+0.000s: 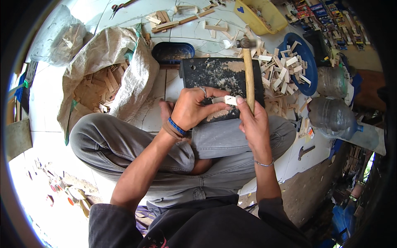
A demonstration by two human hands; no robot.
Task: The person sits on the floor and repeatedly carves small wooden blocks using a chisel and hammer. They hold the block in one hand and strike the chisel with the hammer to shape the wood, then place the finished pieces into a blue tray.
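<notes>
Right hand half hiding hammer

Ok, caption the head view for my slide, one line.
Seated cross-legged, left hand steadies small wood pieces on a black work block while right hand holds a hammer.

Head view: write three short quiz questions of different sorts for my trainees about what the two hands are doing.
1. True or false: the right hand grips a hammer by its wooden handle.
2. The left hand pinches: A) scissors, B) small pale wood pieces, C) a bottle.
3. Fill in: the hands work over a black ____.

Key: 1 true; 2 B; 3 board, scuffed and dusted with wood chips, lying in front of the crossed legs.
</notes>
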